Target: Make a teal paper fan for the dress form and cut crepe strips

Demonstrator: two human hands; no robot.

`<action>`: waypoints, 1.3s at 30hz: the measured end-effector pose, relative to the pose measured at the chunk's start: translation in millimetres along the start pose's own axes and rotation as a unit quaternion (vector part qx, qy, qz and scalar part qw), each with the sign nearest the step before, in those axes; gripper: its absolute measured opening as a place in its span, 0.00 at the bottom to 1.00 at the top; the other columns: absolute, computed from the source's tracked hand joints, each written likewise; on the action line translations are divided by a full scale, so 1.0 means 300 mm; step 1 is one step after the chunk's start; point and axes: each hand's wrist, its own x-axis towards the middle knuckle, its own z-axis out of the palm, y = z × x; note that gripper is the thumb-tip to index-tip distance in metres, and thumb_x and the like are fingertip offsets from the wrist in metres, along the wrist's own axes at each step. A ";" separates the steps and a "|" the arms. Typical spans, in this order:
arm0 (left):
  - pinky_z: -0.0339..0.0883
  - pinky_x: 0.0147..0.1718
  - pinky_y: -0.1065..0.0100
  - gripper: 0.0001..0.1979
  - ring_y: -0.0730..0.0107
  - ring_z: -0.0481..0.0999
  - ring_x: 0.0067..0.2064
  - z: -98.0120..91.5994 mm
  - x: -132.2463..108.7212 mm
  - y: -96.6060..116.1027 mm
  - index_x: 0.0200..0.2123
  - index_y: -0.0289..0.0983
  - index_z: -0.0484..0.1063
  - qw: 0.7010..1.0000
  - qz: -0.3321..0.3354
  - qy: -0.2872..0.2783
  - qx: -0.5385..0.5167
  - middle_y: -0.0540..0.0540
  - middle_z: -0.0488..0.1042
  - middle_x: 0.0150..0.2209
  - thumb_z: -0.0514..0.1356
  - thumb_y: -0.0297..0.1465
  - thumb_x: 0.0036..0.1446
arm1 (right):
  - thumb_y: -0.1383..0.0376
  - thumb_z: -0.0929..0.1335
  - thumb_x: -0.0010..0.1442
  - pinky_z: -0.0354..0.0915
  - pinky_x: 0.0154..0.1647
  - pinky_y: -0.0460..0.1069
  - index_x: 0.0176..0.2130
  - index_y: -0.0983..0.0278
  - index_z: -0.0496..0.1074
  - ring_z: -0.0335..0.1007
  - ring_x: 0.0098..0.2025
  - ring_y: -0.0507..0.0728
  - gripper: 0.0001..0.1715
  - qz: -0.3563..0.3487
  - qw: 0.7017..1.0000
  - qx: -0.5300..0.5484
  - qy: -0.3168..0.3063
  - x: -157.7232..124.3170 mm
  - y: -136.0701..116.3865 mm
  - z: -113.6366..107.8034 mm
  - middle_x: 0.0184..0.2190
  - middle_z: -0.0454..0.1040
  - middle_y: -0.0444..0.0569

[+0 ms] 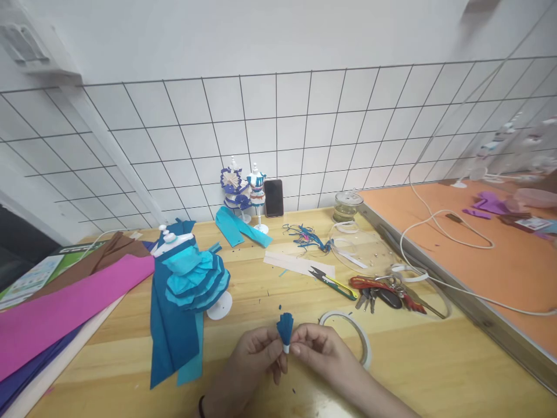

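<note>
Between my two hands is a small blue crepe-paper tassel [285,328], its frayed end up and a white band round its lower end. My left hand [261,351] pinches it near the band from the left. From the right, the fingertips of my right hand [315,348] close at the white band. A roll of white tape [365,342] lies flat just beyond my right hand. To the left stands a small dress form in a ruffled turquoise and blue paper dress [198,278], tilted on its round white base. Dark blue paper [172,331] lies beneath it.
Yellow-handled thread snips [335,283] lie on a pale paper strip [296,264], near keys [369,299]. A phone [274,198] leans on the tiled wall beside two dressed forms. Pink paper [82,290] covers the left side. A white cable [435,215] crosses the orange table at right.
</note>
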 end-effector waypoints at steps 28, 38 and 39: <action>0.57 0.21 0.75 0.15 0.79 0.63 0.20 0.008 -0.003 0.005 0.25 0.33 0.68 1.000 0.017 -0.001 -0.004 0.51 0.66 0.20 0.58 0.40 0.52 | 0.59 0.69 0.53 0.65 0.36 0.51 0.29 0.65 0.72 0.72 0.29 0.54 0.11 -0.001 0.999 0.048 -0.020 -0.005 -0.026 0.013 0.24 0.76 0.47; 0.59 0.22 0.73 0.17 0.77 0.65 0.21 0.010 -0.003 0.016 0.24 0.32 0.69 0.999 0.011 0.015 0.028 0.49 0.68 0.21 0.60 0.43 0.49 | 0.55 0.71 0.49 0.64 0.34 0.48 0.26 0.64 0.69 0.71 0.29 0.54 0.15 0.006 1.000 0.013 -0.004 0.003 -0.008 0.000 0.22 0.74 0.45; 0.59 0.22 0.73 0.18 0.77 0.64 0.21 0.010 -0.002 0.014 0.24 0.32 0.69 0.999 0.010 0.015 0.026 0.49 0.68 0.20 0.60 0.43 0.48 | 0.55 0.71 0.49 0.64 0.34 0.49 0.26 0.64 0.69 0.71 0.29 0.54 0.15 0.003 1.000 0.016 -0.007 0.002 -0.007 0.001 0.22 0.74 0.45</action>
